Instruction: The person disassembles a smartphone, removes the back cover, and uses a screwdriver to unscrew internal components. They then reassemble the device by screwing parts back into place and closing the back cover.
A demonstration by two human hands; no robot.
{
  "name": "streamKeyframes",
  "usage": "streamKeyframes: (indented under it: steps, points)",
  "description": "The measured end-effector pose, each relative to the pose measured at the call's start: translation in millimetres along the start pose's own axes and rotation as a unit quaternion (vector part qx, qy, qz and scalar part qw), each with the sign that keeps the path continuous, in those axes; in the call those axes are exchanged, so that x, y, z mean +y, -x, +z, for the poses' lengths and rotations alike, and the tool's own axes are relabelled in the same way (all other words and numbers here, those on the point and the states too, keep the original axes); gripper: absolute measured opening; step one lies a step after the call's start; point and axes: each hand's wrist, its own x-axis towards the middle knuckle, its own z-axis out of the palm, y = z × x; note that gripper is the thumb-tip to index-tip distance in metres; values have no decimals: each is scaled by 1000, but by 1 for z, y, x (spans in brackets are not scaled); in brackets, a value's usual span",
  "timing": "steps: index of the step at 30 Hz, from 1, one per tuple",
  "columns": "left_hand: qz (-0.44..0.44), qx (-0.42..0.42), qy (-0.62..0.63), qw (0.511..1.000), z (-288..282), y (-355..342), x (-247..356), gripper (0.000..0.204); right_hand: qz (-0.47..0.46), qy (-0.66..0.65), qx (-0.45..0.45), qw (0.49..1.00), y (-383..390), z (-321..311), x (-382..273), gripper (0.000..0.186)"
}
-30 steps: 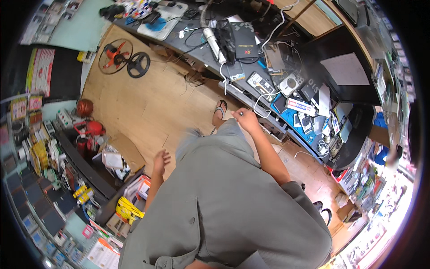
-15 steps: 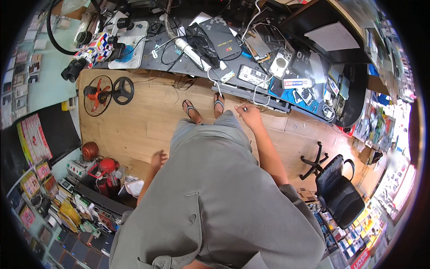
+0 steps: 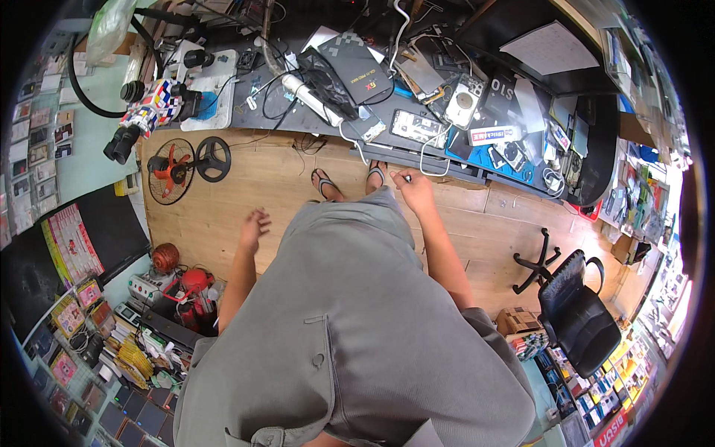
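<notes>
My left hand (image 3: 255, 228) hangs over the wooden floor beside my body, its fingers loosely apart and nothing in them. My right hand (image 3: 414, 189) is held in front of me, just short of the workbench (image 3: 298, 127). Its fingers are curled together around something small that I cannot make out. Nearest to that hand on the bench are an opened phone (image 3: 418, 127) with its inner parts showing and a white cable (image 3: 423, 160) looping over the edge. A black box (image 3: 359, 68) lies farther back, next to a white tube-shaped tool (image 3: 313, 99).
A microscope (image 3: 153, 108) with a colourful patterned body stands at the bench's left. Below it is a fan (image 3: 171, 171) with orange blades. A black swivel chair (image 3: 581, 313) stands to my right. Red equipment (image 3: 196, 287) and stacked goods crowd the lower left.
My left hand has swung forward and away from my body. My right hand stays curled in front of the bench. The view has shifted slightly, and my feet show a little farther right.
</notes>
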Motion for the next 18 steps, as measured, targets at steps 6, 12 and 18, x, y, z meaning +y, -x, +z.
streamKeyframes:
  steps: [6,12,18]
  points:
    - [-26,-115,-334,935,-52,-24,-157,63,19,-17,-15,1000,-10,-27,-14,44]
    - [-17,-89,-323,942,-31,14,-150,62,12,-24,-16,1000,-15,-45,-25,47]
    - [-43,-32,-181,982,8,19,-31,61,14,-59,-6,998,-4,-49,-24,44]
